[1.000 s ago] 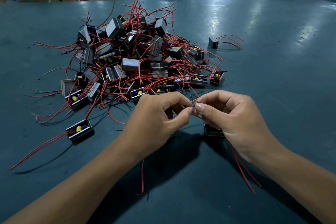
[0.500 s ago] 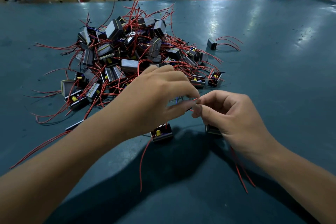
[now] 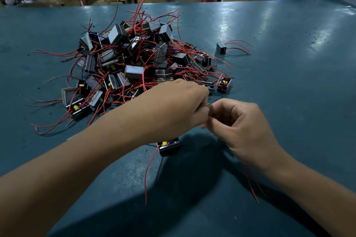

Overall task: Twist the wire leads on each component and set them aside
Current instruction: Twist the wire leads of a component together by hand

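We're mid-twist: left hand [image 3: 179, 106] and right hand [image 3: 237, 127] w/ fingers curled, tips meeting, pinching red wire ends [image 3: 207, 104] just above the table [image 3: 289, 82]. 1 component [image 3: 169, 145] sits below the left hand. Next, probably finish twisting, then set it apart from the pile [image 3: 134, 63].

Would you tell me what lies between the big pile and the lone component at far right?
Head view: only bare table separates the pile from the lone component.
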Motion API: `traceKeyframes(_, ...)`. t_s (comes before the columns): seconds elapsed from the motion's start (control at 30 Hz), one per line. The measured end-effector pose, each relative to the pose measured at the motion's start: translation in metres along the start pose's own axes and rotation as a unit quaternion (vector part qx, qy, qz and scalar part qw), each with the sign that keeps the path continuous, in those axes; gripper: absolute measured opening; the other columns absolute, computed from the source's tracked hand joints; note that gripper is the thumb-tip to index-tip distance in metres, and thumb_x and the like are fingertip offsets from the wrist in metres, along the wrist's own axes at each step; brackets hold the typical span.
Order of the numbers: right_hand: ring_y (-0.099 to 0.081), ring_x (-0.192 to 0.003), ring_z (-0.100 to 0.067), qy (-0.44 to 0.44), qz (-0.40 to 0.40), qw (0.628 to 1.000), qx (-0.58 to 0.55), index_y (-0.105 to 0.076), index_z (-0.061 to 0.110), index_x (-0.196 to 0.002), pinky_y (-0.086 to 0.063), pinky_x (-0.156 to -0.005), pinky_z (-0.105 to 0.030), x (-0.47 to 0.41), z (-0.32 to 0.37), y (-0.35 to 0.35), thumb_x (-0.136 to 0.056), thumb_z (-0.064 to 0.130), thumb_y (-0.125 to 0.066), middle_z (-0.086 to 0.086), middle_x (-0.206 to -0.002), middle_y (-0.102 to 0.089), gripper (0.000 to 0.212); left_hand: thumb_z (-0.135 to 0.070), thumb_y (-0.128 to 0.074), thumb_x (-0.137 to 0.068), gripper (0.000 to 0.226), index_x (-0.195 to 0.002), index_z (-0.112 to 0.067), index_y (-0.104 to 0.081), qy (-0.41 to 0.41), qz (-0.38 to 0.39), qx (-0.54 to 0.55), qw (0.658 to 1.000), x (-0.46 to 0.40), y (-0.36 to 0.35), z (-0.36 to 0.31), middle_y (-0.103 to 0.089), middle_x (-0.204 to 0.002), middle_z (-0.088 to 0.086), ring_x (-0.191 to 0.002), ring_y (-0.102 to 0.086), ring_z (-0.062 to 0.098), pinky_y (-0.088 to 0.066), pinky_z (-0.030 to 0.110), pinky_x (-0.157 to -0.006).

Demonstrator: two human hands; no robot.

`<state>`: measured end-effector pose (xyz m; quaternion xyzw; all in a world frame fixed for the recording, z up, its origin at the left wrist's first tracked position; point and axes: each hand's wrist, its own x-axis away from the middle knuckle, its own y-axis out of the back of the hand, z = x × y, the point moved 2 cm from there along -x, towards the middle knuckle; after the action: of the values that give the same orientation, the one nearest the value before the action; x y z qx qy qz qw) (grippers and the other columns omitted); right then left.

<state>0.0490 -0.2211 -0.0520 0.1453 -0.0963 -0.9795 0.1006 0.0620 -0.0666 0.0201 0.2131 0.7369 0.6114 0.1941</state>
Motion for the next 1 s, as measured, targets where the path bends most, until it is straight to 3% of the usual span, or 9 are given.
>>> traceKeyframes(0.1,-0.054,-0.056,-0.003,-0.005,-0.005,1.000,0.006,-0.073,0.015,-0.079,-0.041,-0.054,-0.014,0.000,-0.001,-0.001,-0.085,0.000,-0.072,-0.001,-0.067,-0.072,0.017,-0.031,-0.053,-0.099,0.021,-0.082,-0.019,-0.055,0.038,-0.002,0.047,0.998,-0.001,-0.003,-0.002,-0.053,-0.076,-0.005,-0.069,-0.045,0.009,-0.034,0.035,-0.062)
traceKeyframes(0.3,-0.055,-0.054,-0.002,-0.016,-0.011,1.000,0.003,-0.072,0.014,-0.079,-0.042,-0.054,-0.013,0.000,0.000,-0.001,-0.084,-0.001,-0.072,0.002,-0.064,-0.070,0.016,-0.027,-0.052,-0.098,0.029,-0.071,-0.024,-0.040,0.020,-0.023,0.018,0.999,0.000,-0.002,-0.006,-0.045,-0.076,-0.007,-0.074,-0.039,0.018,-0.035,0.036,-0.069)
traceKeyframes(0.4,-0.055,-0.054,-0.002,-0.011,-0.008,1.000,0.011,-0.072,0.014,-0.081,-0.042,-0.054,-0.015,0.001,0.001,0.000,-0.085,0.002,-0.073,0.005,-0.062,-0.069,0.013,-0.028,-0.055,-0.096,0.026,-0.072,-0.018,-0.050,0.039,-0.022,0.042,0.998,-0.001,-0.002,-0.003,-0.049,-0.070,-0.003,-0.064,-0.040,0.012,-0.033,0.035,-0.059)
traceKeyframes(0.53,-0.061,-0.058,-0.028,0.005,-0.017,0.999,0.046,-0.071,0.020,-0.080,-0.051,-0.055,-0.040,0.003,0.001,-0.001,-0.085,0.015,-0.077,-0.008,-0.070,-0.072,0.009,-0.024,-0.060,-0.089,0.033,-0.068,0.000,-0.064,0.167,0.008,0.265,0.950,-0.003,-0.011,0.006,-0.047,-0.058,0.013,-0.052,-0.036,0.022,-0.031,0.030,-0.050)
traceKeyframes(0.6,-0.064,-0.060,-0.030,0.009,-0.022,0.998,0.051,-0.071,0.021,-0.081,-0.053,-0.055,-0.041,0.002,0.000,0.000,-0.086,0.014,-0.077,-0.007,-0.070,-0.072,0.010,-0.017,-0.059,-0.090,0.029,-0.069,0.001,-0.066,0.195,0.010,0.361,0.912,-0.004,-0.016,0.017,-0.052,-0.057,0.006,-0.049,-0.039,0.020,-0.033,0.025,-0.047)
traceKeyframes(0.67,-0.061,-0.055,-0.019,0.011,-0.017,0.998,0.056,-0.071,0.020,-0.079,-0.050,-0.053,-0.029,0.002,0.000,0.001,-0.085,0.017,-0.075,-0.002,-0.068,-0.071,0.008,-0.014,-0.060,-0.092,0.020,-0.074,-0.012,-0.068,0.095,-0.034,0.317,0.943,-0.001,-0.011,0.027,-0.060,-0.063,-0.006,-0.052,-0.048,0.009,-0.039,0.021,-0.050)
traceKeyframes(0.77,-0.061,-0.059,-0.008,0.001,-0.009,0.999,0.040,-0.073,0.021,-0.080,-0.049,-0.055,-0.023,0.001,0.000,0.003,-0.085,0.014,-0.075,0.001,-0.070,-0.073,0.009,-0.018,-0.067,-0.091,0.012,-0.099,-0.028,-0.068,-0.103,-0.077,0.141,0.982,0.010,-0.001,0.033,-0.060,-0.096,-0.015,-0.080,-0.058,0.005,-0.044,0.015,-0.070)
traceKeyframes(0.87,-0.061,-0.059,-0.004,0.006,0.006,0.999,0.044,-0.073,0.021,-0.080,-0.046,-0.057,-0.018,0.002,0.001,0.003,-0.086,0.009,-0.076,0.004,-0.071,-0.073,0.014,-0.030,-0.069,-0.091,0.017,-0.108,-0.026,-0.071,-0.158,-0.076,0.083,0.981,0.011,-0.002,0.035,-0.059,-0.108,-0.008,-0.094,-0.059,0.010,-0.047,0.030,-0.081)
traceKeyframes(1.0,-0.057,-0.057,-0.006,0.013,0.009,0.998,0.054,-0.073,0.024,-0.081,-0.044,-0.053,-0.021,0.002,0.002,0.003,-0.085,0.013,-0.077,0.002,-0.070,-0.072,0.012,-0.033,-0.065,-0.092,0.018,-0.104,-0.022,-0.073,-0.188,-0.087,0.031,0.978,0.005,-0.001,0.032,-0.061,-0.104,-0.003,-0.097,-0.053,0.014,-0.044,0.034,-0.083)
